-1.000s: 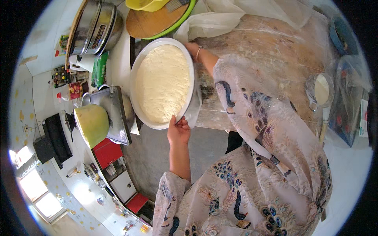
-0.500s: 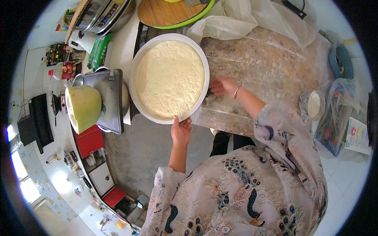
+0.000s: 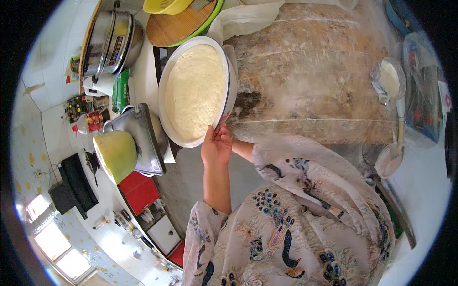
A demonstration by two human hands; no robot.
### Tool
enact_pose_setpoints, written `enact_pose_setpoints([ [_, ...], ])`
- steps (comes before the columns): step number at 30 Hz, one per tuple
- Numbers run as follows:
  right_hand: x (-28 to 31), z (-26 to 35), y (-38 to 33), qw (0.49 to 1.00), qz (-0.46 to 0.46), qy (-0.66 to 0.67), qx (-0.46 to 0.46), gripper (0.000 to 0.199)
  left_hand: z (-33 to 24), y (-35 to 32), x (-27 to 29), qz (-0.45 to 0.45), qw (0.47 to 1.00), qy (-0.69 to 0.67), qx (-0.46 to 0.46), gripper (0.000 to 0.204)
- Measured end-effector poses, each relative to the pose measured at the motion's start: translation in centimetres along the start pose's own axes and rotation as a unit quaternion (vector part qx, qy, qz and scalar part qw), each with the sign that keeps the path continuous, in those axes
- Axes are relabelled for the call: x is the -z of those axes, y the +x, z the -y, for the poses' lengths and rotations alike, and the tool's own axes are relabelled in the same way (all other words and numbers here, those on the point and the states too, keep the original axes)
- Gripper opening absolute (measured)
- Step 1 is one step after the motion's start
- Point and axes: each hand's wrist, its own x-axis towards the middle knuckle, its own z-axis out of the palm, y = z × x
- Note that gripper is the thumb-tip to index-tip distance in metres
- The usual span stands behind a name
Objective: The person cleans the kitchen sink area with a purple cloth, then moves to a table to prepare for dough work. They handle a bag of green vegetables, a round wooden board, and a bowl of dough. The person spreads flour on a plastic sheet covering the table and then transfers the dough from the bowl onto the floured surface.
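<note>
A round white basin full of pale, risen dough is tilted, its right side raised off the board and its outer wall showing there. My left hand grips the near rim, thumb over the edge and fingers curled beneath. Behind that wrist my right forearm reaches in toward the basin's underside. The fingers of the right hand are hidden by the left hand and the basin, so their hold cannot be made out.
Right of the basin lies a floury wooden board. A clear cup of flour and a brush are on the right. A cut melon rests on a grey lid at left. A round bamboo board stands at the back.
The basin has gone from lying level to tilting, its right side lifted. My right hand has moved from the wooden board leftward to behind my left hand. The left hand keeps the near rim.
</note>
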Motion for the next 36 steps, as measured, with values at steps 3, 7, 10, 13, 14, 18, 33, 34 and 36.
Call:
enact_pose_setpoints([
  [3,-1.6,1.4,1.2,0.986,0.066,0.092,-0.120,0.053,0.5,0.3,1.2,-0.004,1.000,0.009,-0.010,0.040],
  [7,-0.9,3.1,0.4,0.917,0.149,0.226,-0.293,0.049,1.2,1.0,3.8,-0.034,0.999,0.004,-0.005,0.031],
  [10,2.0,5.1,-3.1,0.839,0.179,0.312,-0.407,0.046,2.3,1.2,6.4,-0.098,0.994,0.007,-0.051,0.025],
  [13,9.2,6.0,-4.2,0.875,0.093,0.303,-0.366,0.044,3.8,1.8,6.7,-0.168,0.983,0.012,-0.077,0.026],
  [14,12.8,5.3,-2.7,0.940,0.059,0.210,-0.262,0.043,4.0,2.1,7.4,-0.140,0.988,0.019,-0.060,0.025],
  [18,18.0,17.1,1.7,0.978,-0.133,0.128,-0.096,0.053,3.9,1.3,9.2,-0.107,0.992,0.036,-0.063,0.025],
  [33,28.2,33.1,11.8,0.983,-0.099,-0.105,-0.111,0.046,10.3,1.4,2.7,-0.012,0.999,0.029,-0.012,0.048],
  [34,31.2,34.4,9.9,0.976,-0.115,-0.153,-0.101,0.042,11.4,2.1,0.8,0.016,0.997,0.068,-0.015,0.048],
  [36,37.5,37.1,8.3,0.956,-0.168,-0.240,-0.011,0.034,12.7,5.3,-4.7,0.062,0.987,0.144,-0.031,0.051],
])
